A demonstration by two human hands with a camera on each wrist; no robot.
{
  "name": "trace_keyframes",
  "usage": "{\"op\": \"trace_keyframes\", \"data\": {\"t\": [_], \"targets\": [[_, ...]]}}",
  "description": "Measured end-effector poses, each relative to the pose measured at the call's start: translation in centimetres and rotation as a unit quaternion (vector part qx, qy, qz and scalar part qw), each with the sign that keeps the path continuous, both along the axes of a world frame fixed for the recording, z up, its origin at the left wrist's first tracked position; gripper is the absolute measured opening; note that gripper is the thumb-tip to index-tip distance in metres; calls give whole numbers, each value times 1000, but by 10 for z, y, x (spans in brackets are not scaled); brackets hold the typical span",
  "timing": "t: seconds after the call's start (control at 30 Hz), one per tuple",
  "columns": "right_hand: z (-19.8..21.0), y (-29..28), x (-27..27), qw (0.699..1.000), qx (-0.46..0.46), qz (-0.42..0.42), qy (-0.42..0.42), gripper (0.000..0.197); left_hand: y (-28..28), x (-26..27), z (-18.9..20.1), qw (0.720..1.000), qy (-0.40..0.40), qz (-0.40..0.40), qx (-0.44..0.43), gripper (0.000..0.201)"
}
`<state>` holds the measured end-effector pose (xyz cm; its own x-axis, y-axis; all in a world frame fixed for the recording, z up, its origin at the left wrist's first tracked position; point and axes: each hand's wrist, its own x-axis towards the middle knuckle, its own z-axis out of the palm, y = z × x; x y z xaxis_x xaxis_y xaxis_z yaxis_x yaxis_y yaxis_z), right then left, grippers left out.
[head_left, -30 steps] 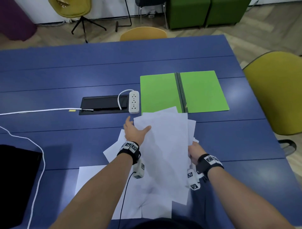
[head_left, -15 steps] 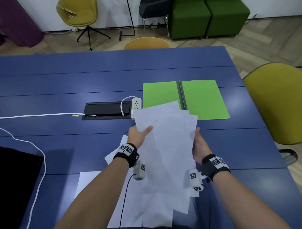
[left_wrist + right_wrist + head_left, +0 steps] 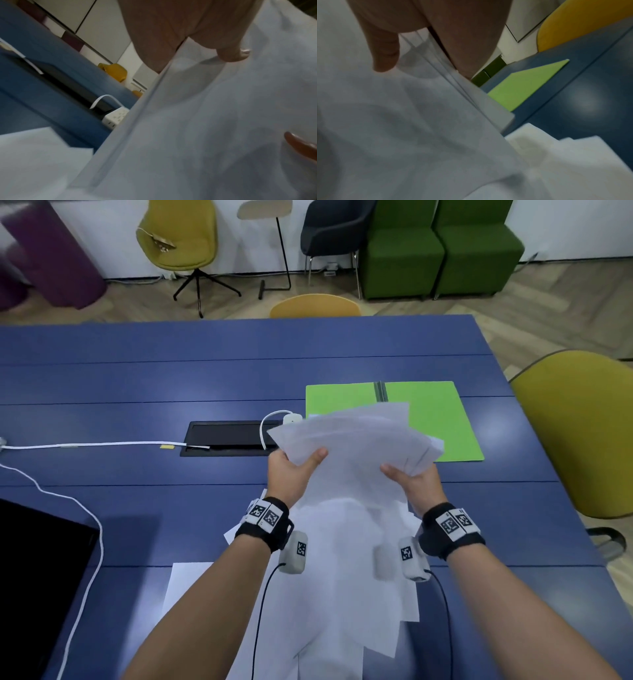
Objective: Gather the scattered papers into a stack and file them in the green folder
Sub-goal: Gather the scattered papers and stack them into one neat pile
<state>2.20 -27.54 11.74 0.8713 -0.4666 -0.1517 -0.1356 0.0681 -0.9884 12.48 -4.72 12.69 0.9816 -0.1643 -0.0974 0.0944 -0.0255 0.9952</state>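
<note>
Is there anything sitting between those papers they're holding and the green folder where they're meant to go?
Nothing visible does. Both hands, left and right, hold the papers above the table, and the green folder lies open just beyond. The white power strip sits off to its left.

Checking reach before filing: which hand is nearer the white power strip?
Left. The left hand grips the papers just this side of the power strip; the right hand holds their opposite edge, farther away.

power strip [image 3: 292,417] mostly hidden behind papers [image 3: 356,436]
</note>
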Motion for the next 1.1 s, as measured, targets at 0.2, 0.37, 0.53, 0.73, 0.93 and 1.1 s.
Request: {"op": "trace_keyframes", "data": {"t": [0.2,0.37,0.53,0.73,0.93,1.1], "targets": [[-11,4,2,998,-15,8,68,26,4,1,-25,995,46,-41,79,29],[6,4,10,1000,-3,-17,3,26,-2,13,-7,998,22,-23,49,26],[-5,-3,0,999,18,16,39,26,12,4,-19,994,42,-64,74,34],[2,7,12,999,-15,-36,30,21,5,7,-8,995,33,-42,80,31],[11,4,6,1000,8,-20,-13,26,12,9,7,995,-25,-87,52,23],[7,9,10,999,-8,-24,37,16,9,8,1,995,5,-58,83,13]]}}
